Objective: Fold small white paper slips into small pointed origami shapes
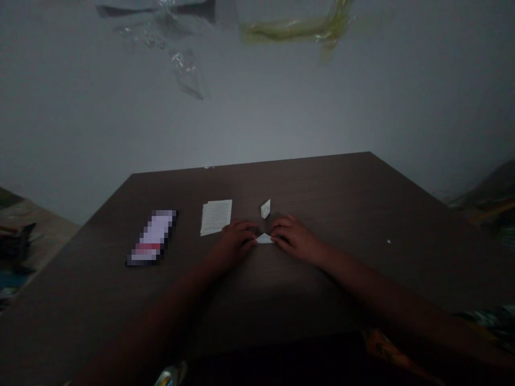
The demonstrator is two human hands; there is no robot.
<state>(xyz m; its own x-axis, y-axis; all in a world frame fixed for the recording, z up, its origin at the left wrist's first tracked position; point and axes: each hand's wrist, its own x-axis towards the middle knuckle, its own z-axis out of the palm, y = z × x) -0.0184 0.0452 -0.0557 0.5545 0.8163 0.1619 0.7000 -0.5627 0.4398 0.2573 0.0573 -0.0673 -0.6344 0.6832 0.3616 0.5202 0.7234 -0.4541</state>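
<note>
A small piece of folded white paper [264,239], triangular in outline, lies on the dark table between my hands. My left hand [236,240] grips its left corner between thumb and fingers. At the right corner, the fingertips of my right hand [294,237] pinch the same paper. Just beyond my hands stands or lies another small folded paper piece [265,208], touched by neither hand. A short stack of printed paper sheets [216,216] sits close to my left fingers, its sheets slightly out of line.
A phone [153,238] with a blurred-out screen lies on the left of the table [322,187]. A tiny white scrap [389,241] is on the right side. Behind the table's far edge rises a pale wall [281,107] with strips of tape on it.
</note>
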